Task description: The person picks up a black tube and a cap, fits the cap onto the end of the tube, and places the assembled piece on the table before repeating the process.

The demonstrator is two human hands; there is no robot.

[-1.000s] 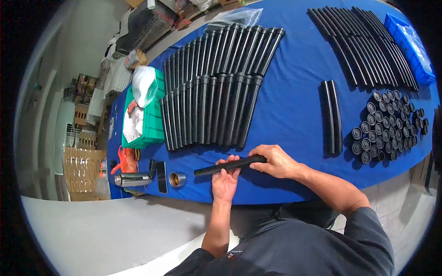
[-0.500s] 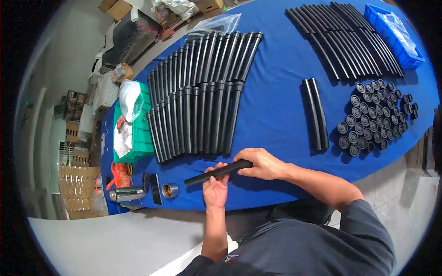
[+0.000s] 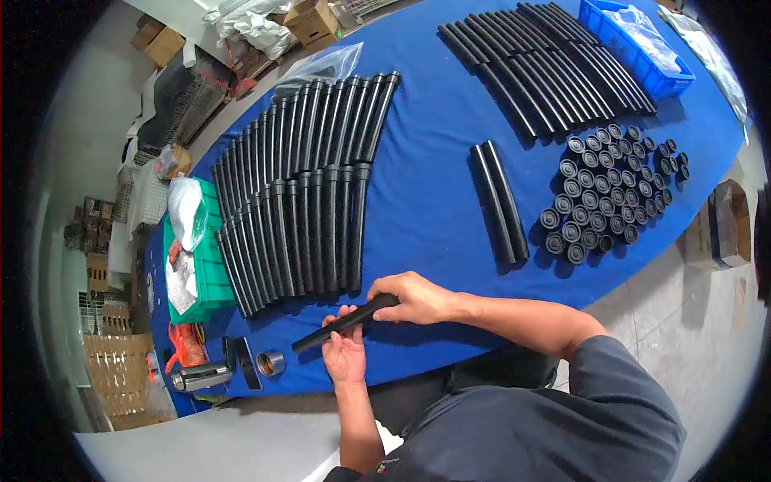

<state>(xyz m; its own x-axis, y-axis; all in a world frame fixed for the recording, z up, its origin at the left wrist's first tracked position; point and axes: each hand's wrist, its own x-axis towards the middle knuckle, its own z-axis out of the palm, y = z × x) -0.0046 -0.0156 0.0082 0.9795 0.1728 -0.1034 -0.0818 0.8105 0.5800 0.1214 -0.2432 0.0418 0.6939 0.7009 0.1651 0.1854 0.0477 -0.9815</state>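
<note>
The dark tube (image 3: pixel 352 319) is in both hands at the lower centre of the frame, above the near edge of the table (image 3: pixel 434 104), which is covered in blue cloth. It is long, slim, round and straight, matt black along the part that shows, and it slants from its bare end at the lower left up to its other end at the right. No cap shows on the lower left end; the upper right end is partly hidden by the right hand (image 3: pixel 414 299), so its finish there cannot be made out. The right hand grasps that end, with the thumb below and the fingers over the top. The left hand (image 3: pixel 345 361) is turned palm up under the middle of the tube, which lies across its fingers; how firmly they close on it cannot be told. To the upper left are two rows of black tubes with wider collars at their upper ends (image 3: pixel 317 209), glossier than the held one. Right of centre, two plain tubes (image 3: pixel 499 201) lie side by side, and round black caps with ringed faces (image 3: pixel 590 198) are clustered to their right. More plain tubes (image 3: pixel 546 76) lie in rows at the upper right, beside a blue bin (image 3: pixel 671 85). At the lower left are a metal cup (image 3: pixel 271 364), a dark phone (image 3: pixel 248 365), a steel flask (image 3: pixel 202 377) and a green crate (image 3: pixel 214 281).
</note>
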